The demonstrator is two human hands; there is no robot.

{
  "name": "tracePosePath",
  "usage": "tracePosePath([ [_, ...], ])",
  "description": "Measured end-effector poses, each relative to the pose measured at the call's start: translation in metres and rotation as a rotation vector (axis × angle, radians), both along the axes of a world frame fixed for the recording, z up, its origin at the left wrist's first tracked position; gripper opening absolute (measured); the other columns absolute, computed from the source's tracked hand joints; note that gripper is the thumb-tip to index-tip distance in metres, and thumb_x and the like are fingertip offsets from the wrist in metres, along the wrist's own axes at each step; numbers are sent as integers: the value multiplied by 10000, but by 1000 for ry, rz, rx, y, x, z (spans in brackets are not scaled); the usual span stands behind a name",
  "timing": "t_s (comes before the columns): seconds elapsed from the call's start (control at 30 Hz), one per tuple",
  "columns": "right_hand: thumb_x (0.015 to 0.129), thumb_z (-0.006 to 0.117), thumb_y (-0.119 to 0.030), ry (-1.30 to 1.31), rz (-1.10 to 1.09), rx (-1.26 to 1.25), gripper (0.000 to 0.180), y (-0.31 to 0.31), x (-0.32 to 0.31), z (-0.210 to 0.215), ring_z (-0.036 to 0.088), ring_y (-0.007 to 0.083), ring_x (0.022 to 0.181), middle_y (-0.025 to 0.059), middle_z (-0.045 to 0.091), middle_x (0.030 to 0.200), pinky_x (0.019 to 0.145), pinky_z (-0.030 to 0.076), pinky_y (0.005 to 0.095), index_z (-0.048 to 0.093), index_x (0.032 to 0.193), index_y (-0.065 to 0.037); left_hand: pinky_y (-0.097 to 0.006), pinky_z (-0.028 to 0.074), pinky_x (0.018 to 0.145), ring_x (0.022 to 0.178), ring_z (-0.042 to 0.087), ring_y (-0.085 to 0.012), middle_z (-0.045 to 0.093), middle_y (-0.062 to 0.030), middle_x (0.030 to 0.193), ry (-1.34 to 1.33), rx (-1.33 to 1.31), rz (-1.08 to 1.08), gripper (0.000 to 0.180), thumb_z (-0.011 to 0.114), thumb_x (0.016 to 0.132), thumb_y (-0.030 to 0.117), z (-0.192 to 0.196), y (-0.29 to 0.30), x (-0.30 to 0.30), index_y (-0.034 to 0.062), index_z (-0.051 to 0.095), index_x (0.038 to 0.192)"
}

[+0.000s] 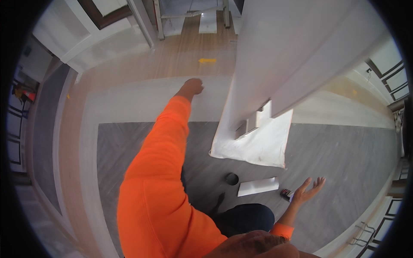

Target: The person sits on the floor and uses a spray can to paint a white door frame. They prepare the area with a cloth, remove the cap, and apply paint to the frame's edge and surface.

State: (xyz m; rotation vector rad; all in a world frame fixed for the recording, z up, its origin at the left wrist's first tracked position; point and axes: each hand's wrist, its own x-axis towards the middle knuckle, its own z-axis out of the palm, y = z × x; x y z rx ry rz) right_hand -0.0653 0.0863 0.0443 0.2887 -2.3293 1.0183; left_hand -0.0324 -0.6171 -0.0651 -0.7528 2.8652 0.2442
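My left hand (pixel 195 86) reaches far forward at the end of a long orange sleeve (pixel 157 142). Its fingers are curled closed in the air, and nothing shows in them. On the right, my right hand (pixel 307 191) is open with the fingers spread, holding nothing. Close beside it is a small dark can (pixel 286 194) with a printed label. A white rectangular piece (pixel 258 186) lies on the grey floor left of the can. Farther left stands a dark round container (pixel 231 179).
A tall white column (pixel 297 47) rises ahead over a white cloth (pixel 254 150) spread on the grey floor (pixel 340 150). A white angled piece (pixel 250 124) sits at its base. Beyond lie pale floor covering, a yellow arrow (pixel 207 61) and a ladder-like frame (pixel 193 15).
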Motion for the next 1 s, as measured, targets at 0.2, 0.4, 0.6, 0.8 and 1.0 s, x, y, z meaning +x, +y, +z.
tracePosePath([
  [0.2,1035,564,-158,-69,5,-10,477,-59,64,46,626,290,1143,188,504,1455,946,511,389,430,1453,29,-460,516,975,1128,649,-367,702,-165,1185,52,232,-41,370,627,942,359,-14,18,-95,53,720,1129],
  [0.4,1054,538,-219,-215,-210,-66,428,-93,133,78,646,215,1006,175,619,1245,795,524,302,503,1409,18,-443,534,955,1113,664,-364,706,-208,1152,175,451,118,345,683,908,311,-59,8,-167,19,722,1086],
  [0.6,1063,544,-308,-423,-467,97,463,-169,178,116,594,149,846,136,675,1018,754,495,289,526,1426,-21,-415,549,934,1101,677,-347,714,-203,1135,197,578,254,318,736,852,273,-91,1,-210,25,731,1051],
  [0.8,1045,572,-305,-552,-616,183,462,-202,215,138,619,161,877,116,671,974,742,504,297,533,1415,-31,-416,571,882,1020,708,-334,739,-175,1051,132,685,316,357,793,789,310,-68,-15,-230,21,744,992],
  [1.0,1036,586,-296,-524,-777,234,451,-231,253,163,623,158,881,97,660,936,734,506,308,544,1405,-40,-399,580,852,989,719,-322,746,-168,1020,117,685,333,386,813,771,355,-68,-6,-238,30,759,971],
])
